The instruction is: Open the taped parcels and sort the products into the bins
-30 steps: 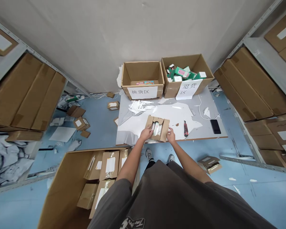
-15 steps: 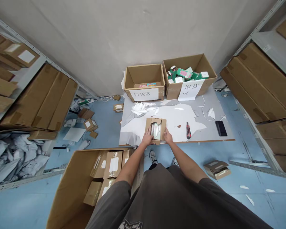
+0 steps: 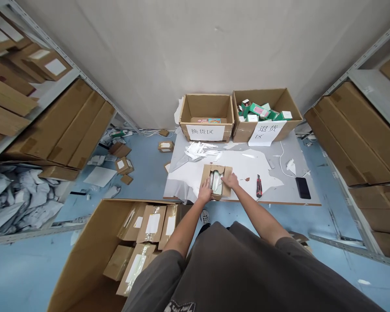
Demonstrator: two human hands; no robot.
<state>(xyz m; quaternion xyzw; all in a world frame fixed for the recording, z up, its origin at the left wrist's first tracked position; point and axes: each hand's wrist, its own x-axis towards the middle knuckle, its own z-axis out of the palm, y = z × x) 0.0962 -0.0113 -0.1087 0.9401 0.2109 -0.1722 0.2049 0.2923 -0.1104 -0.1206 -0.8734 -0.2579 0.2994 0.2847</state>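
Observation:
A small cardboard box [image 3: 207, 170] lies on the work table [image 3: 185, 177] near its front edge, its top torn open. Inside it sits something pale green and white in clear wrapping [image 3: 217, 182]; its kind cannot be made out. My left hand [image 3: 205, 190] grips the box's left side, fingers at the opening. My right hand [image 3: 230, 180] holds the right flap, with its fingertips at the opening's edge. A red and black utility knife [image 3: 259, 186] rests to the right of the box.
Two labelled cartons stand at the table's back: the left carton [image 3: 205, 132] and the right carton [image 3: 242, 130] with green boxes [image 3: 260, 111]. A phone [image 3: 303, 188] and paper scraps [image 3: 199, 150] lie on the table. A large carton [image 3: 81, 255] of parcels is at my left, between shelves.
My right hand has moved from the box's outer right side onto its flap, fingers at the opening. The left hand stays on its side. The view has shifted slightly.

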